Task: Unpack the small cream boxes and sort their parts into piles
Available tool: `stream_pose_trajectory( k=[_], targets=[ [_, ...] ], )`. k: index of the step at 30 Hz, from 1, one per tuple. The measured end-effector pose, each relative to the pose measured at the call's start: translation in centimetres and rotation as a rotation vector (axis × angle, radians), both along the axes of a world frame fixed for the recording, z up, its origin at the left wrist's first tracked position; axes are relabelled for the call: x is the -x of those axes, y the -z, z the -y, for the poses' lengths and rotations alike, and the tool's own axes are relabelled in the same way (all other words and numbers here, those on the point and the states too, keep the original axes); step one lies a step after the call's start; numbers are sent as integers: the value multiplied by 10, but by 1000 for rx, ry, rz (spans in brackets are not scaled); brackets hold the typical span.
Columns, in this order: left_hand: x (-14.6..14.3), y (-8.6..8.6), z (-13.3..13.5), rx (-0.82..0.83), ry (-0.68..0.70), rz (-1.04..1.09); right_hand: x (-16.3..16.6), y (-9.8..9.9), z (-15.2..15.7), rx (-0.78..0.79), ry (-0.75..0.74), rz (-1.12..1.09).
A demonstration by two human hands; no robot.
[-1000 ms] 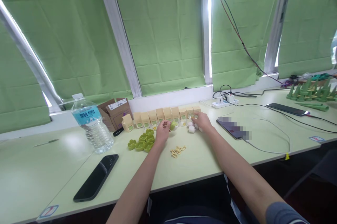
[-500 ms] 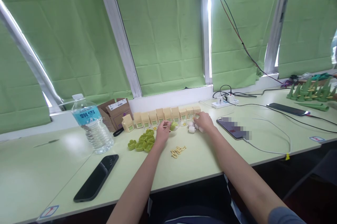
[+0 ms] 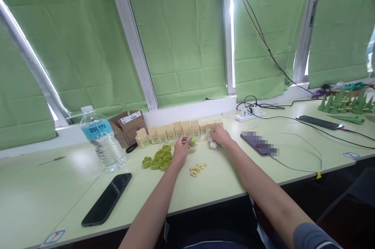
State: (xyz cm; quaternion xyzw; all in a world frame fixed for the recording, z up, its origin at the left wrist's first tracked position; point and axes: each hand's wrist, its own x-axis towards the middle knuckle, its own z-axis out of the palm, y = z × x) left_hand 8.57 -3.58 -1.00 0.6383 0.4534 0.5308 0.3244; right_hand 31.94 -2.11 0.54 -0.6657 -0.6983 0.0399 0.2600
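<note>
My left hand (image 3: 182, 146) is closed, its fingertips pinching a small rounded green piece (image 3: 193, 141). To the right, my right hand (image 3: 221, 136) has its fingers bent together just in front of the row of boxes; what they grip is too small to make out. Small white cylinders (image 3: 213, 144) lie under that hand, partly covered by it. Left of my left hand sits a cluster of green flower-shaped cups (image 3: 157, 162). Thin yellow loop-shaped pieces (image 3: 198, 169) lie in a loose pile between my forearms.
Behind the hands stands a row of small beige boxes (image 3: 177, 128). A water bottle (image 3: 102, 139), a brown carton (image 3: 129, 126) and a black phone (image 3: 107, 199) are at the left. Rightward lie a charging phone (image 3: 258, 143), a power strip (image 3: 249, 115) and green cone-shaped pieces (image 3: 345, 102).
My right hand has shifted left along the front of the boxes, toward the green piece. My left hand keeps its hold in nearly the same place.
</note>
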Motion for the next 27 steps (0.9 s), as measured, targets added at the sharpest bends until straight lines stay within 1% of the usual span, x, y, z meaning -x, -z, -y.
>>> stream_pose_trajectory(
  k=[4,8,13,15,18,20,22,25,27],
  targets=[
    [0,1,-1,-27,-3,-9,-2,4,-4,42,-10,-3],
    [0,0,0,-15,-1,-17,-2,7,-6,58,2,-5],
    [-1,-3,2,8,8,-23,-3,6,-4,51,15,-14],
    [-1,-4,3,8,7,-26,-4,2,-1,24,16,-24],
    [-2,-7,7,13,4,-30,-5,-4,4,-104,-20,-82],
    [-3,-9,10,18,3,-29,-2,-8,8,-207,-83,-149],
    [-4,-10,11,25,3,-18,7,-10,13,-262,-187,-228],
    [-4,-10,10,44,11,33,29,-8,23,-259,-413,-346],
    [-3,-9,8,58,15,101,45,-5,29,-260,-524,-400]
  ],
)
